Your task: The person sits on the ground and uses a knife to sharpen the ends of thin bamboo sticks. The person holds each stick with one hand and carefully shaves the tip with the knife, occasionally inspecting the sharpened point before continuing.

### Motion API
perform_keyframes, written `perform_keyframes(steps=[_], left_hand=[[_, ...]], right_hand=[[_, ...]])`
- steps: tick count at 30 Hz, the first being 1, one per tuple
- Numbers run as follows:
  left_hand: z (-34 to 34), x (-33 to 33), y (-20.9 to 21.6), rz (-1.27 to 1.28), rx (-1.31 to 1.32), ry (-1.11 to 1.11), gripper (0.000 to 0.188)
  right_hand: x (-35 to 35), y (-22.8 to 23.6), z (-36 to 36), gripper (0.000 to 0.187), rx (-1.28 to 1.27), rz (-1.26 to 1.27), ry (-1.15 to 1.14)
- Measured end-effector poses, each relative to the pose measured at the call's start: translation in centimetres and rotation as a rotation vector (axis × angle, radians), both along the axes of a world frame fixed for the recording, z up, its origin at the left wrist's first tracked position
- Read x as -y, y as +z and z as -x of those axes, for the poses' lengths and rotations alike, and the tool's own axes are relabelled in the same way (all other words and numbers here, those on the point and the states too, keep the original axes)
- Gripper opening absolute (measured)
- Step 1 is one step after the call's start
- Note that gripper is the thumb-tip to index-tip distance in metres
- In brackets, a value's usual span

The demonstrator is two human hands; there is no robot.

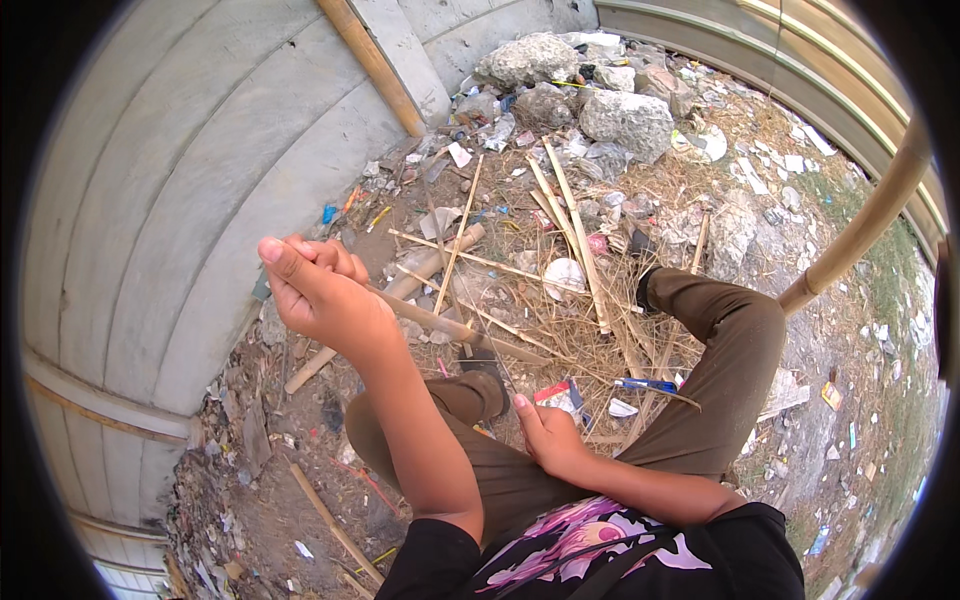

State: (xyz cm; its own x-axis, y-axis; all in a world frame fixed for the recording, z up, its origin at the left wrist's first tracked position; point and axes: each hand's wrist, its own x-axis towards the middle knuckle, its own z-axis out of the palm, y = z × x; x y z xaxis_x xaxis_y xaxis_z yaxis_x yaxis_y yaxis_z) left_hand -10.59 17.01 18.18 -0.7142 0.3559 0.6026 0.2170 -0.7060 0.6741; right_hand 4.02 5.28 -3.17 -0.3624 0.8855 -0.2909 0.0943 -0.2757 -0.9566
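Note:
My left hand (325,295) is raised at the left, in front of the grey wall. Its fingers are closed, and what they hold, if anything, cannot be made out. Low between my legs, my right hand (550,435) is closed with the thumb pointing up. A thin dark strip (505,372) rises from the thumb; its kind is unclear. A bamboo stick (460,328) slopes behind my left wrist towards my knees. Just beyond my right hand lie a red, white and blue packet (562,396) and a blue cutter-like tool (645,385).
Split bamboo strips (580,230) and a thick bamboo piece (435,262) lie on littered ground with dry straw. Large rocks (625,125) sit at the back. A bamboo pole (860,215) slants at the right, and a concrete panel wall (220,170) stands at the left.

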Motion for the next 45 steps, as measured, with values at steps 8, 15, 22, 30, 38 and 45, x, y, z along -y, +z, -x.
perform_keyframes(steps=[8,15,22,30,38,45], left_hand=[[3.6,0.1,-0.8,-0.02,0.064,0.081,0.046],[-0.4,0.2,-0.5,-0.004,0.016,-0.162,0.049],[0.4,1.1,-0.6,-0.031,-0.007,-0.248,0.048],[-1.8,1.9,-0.6,-0.009,-0.033,-0.476,0.047],[-0.5,1.8,-0.7,-0.012,0.014,-0.349,0.048],[-3.2,1.6,-0.6,-0.028,0.012,-0.219,0.049]], right_hand=[[-2.1,11.4,-3.4,0.056,-0.267,-0.494,-0.055],[-1.1,1.9,-0.8,0.057,-0.091,-0.098,0.101],[-1.6,8.7,-3.8,0.057,-0.155,-0.421,0.089],[-1.8,6.9,-2.1,0.06,-0.546,-0.249,-0.136],[-1.7,11.2,-3.2,0.06,-0.249,-0.266,-0.034],[-1.9,8.1,-2.1,0.058,-0.31,-0.423,-0.222]])
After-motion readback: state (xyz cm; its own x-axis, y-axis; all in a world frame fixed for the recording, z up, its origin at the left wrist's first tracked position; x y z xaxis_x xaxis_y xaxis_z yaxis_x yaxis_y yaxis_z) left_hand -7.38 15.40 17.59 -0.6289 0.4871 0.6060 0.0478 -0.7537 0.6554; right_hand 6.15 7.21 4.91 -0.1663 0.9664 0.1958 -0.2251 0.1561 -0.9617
